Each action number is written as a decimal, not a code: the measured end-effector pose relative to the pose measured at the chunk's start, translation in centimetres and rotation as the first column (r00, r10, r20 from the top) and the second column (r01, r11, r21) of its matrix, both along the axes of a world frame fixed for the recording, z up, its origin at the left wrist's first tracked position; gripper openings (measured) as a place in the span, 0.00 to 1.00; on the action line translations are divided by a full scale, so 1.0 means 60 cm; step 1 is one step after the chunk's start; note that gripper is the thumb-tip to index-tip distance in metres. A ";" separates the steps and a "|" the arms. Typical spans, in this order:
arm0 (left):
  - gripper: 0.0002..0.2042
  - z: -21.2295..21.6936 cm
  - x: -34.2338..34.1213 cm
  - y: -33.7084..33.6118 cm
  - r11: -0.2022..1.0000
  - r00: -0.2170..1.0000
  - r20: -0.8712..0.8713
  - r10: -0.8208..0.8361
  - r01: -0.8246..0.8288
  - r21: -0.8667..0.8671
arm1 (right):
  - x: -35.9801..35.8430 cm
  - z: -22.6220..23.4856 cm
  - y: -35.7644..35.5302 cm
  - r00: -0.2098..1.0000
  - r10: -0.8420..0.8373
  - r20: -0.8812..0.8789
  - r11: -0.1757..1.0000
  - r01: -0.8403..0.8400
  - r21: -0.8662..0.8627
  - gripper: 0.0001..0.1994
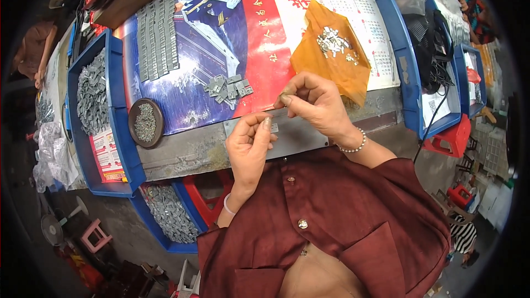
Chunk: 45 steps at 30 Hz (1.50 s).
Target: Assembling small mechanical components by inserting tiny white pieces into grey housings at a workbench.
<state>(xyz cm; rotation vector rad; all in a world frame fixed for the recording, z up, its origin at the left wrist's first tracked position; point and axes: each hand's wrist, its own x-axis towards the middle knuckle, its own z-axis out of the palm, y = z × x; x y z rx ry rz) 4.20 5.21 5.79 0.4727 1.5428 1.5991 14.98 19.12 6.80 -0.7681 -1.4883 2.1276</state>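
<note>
The left hand [249, 149] is up over the table's near edge, its thumb and forefinger drawn together at the tips and the other fingers curled. A grey piece [274, 128] shows just beside those fingertips, above the metal plate [301, 139]; I can't tell whether the hand grips it or it lies on the plate. The right hand [320, 107], a little higher and close by, also has thumb and forefinger pinched together; whatever may sit between them is too small to make out. A beaded bracelet [359, 142] circles that wrist.

Just beyond the hands, a loose heap [227, 88] of grey pieces lies on the poster [270, 58] covering the table [179, 157]. Right of it, silver bits [333, 41] rest on an amber sheet [309, 55]. Farther back on the left, more grey pieces stand in neat rows [157, 38].

A round brown bowl [133, 131] of tiny metal parts is near the left edge, next to a blue bin [126, 146] holding more grey pieces. Another bin [189, 205], also full, is lower down. On the far right, a blue tray [409, 91] contains black items and a cable.
</note>
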 end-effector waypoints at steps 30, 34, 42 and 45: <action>0.04 0.011 -0.018 0.014 0.990 0.973 0.198 -0.116 0.128 -0.052 | 0.007 0.017 0.002 0.984 0.112 0.138 0.984 -0.129 0.126 0.10; 0.05 0.005 -0.020 0.010 0.992 0.972 0.204 -0.115 0.121 -0.018 | 0.002 0.007 -0.003 0.985 0.142 0.098 0.990 -0.143 0.007 0.09; 0.06 0.005 -0.018 0.011 0.994 0.989 0.096 -0.109 0.110 -0.004 | -0.008 0.008 -0.006 0.993 0.099 0.069 0.995 -0.100 0.001 0.07; 0.09 -0.002 -0.014 0.011 0.996 0.997 0.029 -0.078 0.079 -0.044 | -0.010 0.007 -0.005 0.990 0.082 0.111 0.994 -0.089 0.058 0.06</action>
